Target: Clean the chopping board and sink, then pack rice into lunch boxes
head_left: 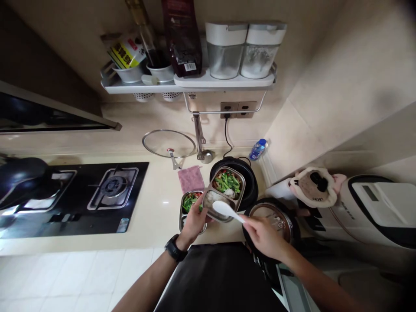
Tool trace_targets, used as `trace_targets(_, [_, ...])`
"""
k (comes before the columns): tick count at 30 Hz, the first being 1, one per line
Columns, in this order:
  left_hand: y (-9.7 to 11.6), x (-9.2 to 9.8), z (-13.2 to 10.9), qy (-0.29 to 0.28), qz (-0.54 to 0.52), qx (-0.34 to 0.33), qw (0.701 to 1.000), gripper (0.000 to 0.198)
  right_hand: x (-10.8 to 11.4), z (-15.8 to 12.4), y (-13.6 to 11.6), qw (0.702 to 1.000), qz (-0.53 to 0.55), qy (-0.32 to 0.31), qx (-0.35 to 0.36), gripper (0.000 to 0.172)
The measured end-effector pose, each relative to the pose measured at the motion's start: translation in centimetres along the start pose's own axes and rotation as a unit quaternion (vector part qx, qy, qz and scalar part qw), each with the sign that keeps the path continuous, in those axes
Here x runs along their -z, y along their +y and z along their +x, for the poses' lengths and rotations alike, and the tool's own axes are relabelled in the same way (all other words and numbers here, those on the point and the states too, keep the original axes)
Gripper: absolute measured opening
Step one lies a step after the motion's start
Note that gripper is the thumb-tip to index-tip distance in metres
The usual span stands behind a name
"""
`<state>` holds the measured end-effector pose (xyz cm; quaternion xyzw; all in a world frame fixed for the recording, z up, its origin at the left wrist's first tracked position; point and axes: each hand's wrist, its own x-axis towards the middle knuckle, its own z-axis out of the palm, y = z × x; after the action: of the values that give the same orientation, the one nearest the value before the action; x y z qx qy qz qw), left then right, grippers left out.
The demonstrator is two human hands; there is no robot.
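Head view: right hand (264,237) closed on light plastic rice paddle (225,209); left hand (194,223) curled at steel lunch tray (243,184), 7 o'clock, grip unclear. Rigid, thin; hold by rim.

Countertop (152,229) with gas hob (74,221), pink cloth (191,179)

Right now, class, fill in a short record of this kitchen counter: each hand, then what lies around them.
Left hand: beside a steel divided tray; grip unclear
Left wrist: black watch
Right hand: holds a white rice paddle
Paddle tip: above the rice
Tray contents: rice, green vegetables
Under tray: black round pot
Also nearby: second steel tray, pink cloth, glass lid, gas hob
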<state>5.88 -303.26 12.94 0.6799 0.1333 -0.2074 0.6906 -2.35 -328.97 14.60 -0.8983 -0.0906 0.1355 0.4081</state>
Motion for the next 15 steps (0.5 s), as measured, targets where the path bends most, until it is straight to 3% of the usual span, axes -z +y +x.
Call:
trace_targets(3, [-0.1,0.1,0.1,0.008,0.007,-0.002,1.000,0.070,2.9,-0.5,2.6,0.994,0.042,0.101,-0.032,0.046])
trace_targets(6, [-0.3,0.2,0.1,-0.006,0.019,-0.008,1.000,0.067,3.5,0.4,5.7,0.985,0.062,0.151,-0.050,0.054])
trace_targets(9, [-0.3,0.5,0.2,-0.021,0.032,-0.007,0.999,0.066,2.2,2.1,7.2,0.983,0.096,0.151,-0.037,0.056])
trace_targets(15, [-0.7,1.0,0.6,-0.025,0.050,-0.019,0.998,0.063,0.7,3.7,6.8,0.987,0.106,0.121,-0.023,0.049])
